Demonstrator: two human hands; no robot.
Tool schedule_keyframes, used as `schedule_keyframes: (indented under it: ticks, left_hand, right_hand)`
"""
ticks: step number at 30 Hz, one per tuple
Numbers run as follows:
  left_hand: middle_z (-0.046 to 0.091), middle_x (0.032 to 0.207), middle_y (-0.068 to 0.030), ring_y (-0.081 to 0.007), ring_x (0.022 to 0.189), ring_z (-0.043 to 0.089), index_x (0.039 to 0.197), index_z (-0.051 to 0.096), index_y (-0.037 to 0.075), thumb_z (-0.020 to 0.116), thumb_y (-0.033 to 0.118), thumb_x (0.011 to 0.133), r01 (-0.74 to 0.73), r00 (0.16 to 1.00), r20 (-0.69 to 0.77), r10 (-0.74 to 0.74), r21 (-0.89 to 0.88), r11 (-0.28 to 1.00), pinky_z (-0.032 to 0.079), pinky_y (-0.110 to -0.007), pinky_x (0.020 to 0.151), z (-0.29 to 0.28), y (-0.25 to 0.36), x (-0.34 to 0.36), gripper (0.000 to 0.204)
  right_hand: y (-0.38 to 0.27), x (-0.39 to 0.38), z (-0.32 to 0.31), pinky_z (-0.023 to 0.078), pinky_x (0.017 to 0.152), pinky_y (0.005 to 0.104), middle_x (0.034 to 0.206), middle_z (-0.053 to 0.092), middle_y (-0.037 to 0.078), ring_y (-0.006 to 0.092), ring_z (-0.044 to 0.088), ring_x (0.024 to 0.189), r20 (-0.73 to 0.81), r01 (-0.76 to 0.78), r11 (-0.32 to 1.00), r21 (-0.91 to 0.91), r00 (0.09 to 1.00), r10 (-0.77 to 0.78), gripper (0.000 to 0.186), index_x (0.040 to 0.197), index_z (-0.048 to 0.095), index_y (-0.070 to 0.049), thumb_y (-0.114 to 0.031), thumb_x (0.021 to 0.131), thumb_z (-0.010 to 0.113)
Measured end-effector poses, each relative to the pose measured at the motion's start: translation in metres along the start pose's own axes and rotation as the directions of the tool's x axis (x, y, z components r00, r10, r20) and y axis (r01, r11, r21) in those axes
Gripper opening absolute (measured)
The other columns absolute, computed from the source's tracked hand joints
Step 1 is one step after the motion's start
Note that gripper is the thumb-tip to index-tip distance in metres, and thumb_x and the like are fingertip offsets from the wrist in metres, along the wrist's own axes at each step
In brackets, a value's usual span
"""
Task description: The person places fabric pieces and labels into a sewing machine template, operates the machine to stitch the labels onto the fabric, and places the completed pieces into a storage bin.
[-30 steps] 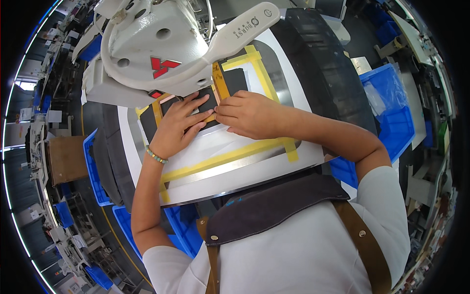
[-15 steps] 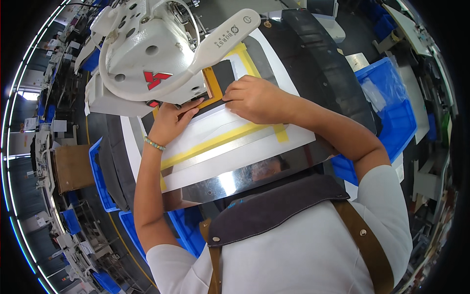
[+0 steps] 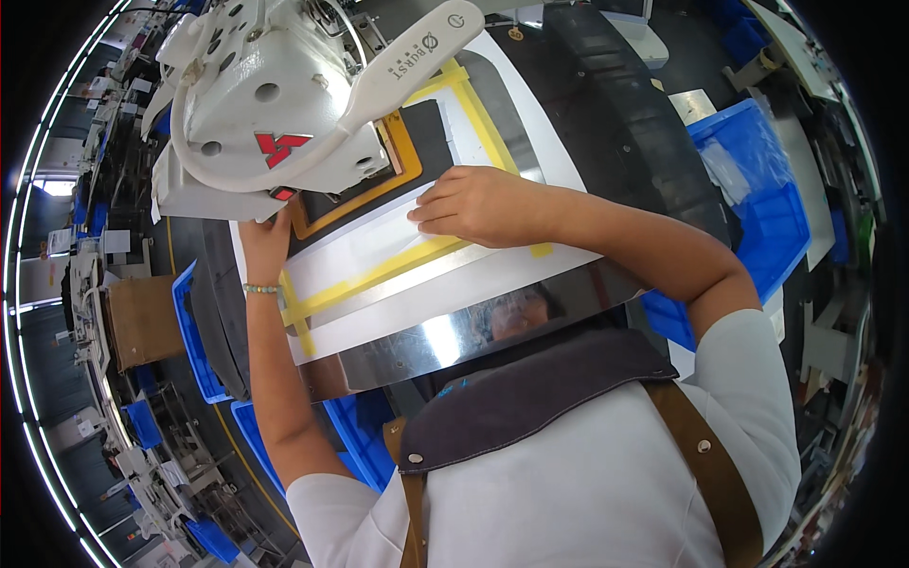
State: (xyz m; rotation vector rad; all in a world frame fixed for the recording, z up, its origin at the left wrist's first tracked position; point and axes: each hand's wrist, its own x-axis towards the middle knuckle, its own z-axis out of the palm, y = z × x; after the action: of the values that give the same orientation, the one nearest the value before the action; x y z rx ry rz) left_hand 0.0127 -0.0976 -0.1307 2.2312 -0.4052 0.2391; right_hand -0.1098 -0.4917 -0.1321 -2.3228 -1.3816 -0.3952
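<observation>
My left hand (image 3: pixel 266 243) reaches up at the left end of a yellow-orange frame (image 3: pixel 360 210), beneath the head of a white sewing machine (image 3: pixel 275 109). Its thumb side shows, but most of its fingers are hidden there. The frame lies on a dark flat piece (image 3: pixel 428 142) over a white sheet (image 3: pixel 365 248) edged with yellow tape (image 3: pixel 379 275). On the sheet, just in front of the dark piece, rests my right hand (image 3: pixel 488 205) with bent fingers drawn together. Whatever may be under those fingertips cannot be seen.
A shiny metal plate (image 3: pixel 417 352) borders the work at my front. Blue bins stand at the right (image 3: pixel 765 222) and lower left (image 3: pixel 358 431). The machine's pale elongated arm (image 3: pixel 412 62) juts over the work. A black padded surface (image 3: pixel 615 114) extends to the right.
My left hand has slid left, away from the front of the yellow-orange frame to its left end. My right hand has come slightly nearer and left, off the dark piece's edge.
</observation>
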Motion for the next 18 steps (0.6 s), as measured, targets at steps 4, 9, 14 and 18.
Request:
schedule_keyframes:
  ticks: [4,9,14,18]
  left_hand:
    - [0.074,0.116,-0.0164,-0.0269,0.095,0.071,0.12,0.076,-0.002,0.081,0.018,0.098,0.062,0.998,-0.005,-0.065,0.358,0.932,0.058,-0.036,0.085,-0.034,-0.024,0.004,0.03]
    - [0.067,0.125,-0.0176,-0.0297,0.096,0.069,0.121,0.075,-0.002,0.086,0.018,0.094,0.099,0.994,0.026,-0.109,0.243,0.965,0.057,-0.037,0.083,-0.036,-0.03,0.002,0.035]
    - [0.065,0.123,-0.0172,-0.031,0.101,0.065,0.12,0.075,-0.001,0.088,0.021,0.092,-0.003,0.994,0.102,-0.032,0.326,0.946,0.055,-0.039,0.085,-0.033,-0.024,0.006,0.038]
    - [0.065,0.123,-0.0187,-0.0379,0.117,0.059,0.125,0.073,-0.001,0.089,0.027,0.091,0.07,0.981,0.117,-0.155,0.534,0.843,0.05,-0.046,0.098,-0.035,-0.018,0.006,0.046]
  right_hand:
    - [-0.004,0.013,-0.012,0.051,0.11,0.0393,0.128,0.078,0.011,0.0252,0.07,0.123,0.022,-0.066,0.994,0.092,0.998,0.064,0.024,0.119,0.08,-0.004,-0.01,0.1,0.068]
    - [-0.017,0.052,-0.003,0.054,0.103,0.041,0.116,0.077,0.012,0.0288,0.07,0.113,0.029,-0.13,0.973,0.189,0.992,0.127,0.022,0.116,0.079,-0.003,-0.015,0.099,0.071]
    - [-0.026,0.077,0.026,0.055,0.098,0.0437,0.107,0.07,0.009,0.0296,0.066,0.114,0.115,-0.218,0.966,0.136,0.972,0.203,0.027,0.114,0.074,-0.004,-0.02,0.093,0.079]
    - [-0.027,0.074,0.028,0.053,0.101,0.0443,0.107,0.07,0.01,0.0301,0.065,0.115,0.148,-0.264,0.946,0.188,0.96,0.238,0.024,0.111,0.072,-0.004,-0.02,0.094,0.079]
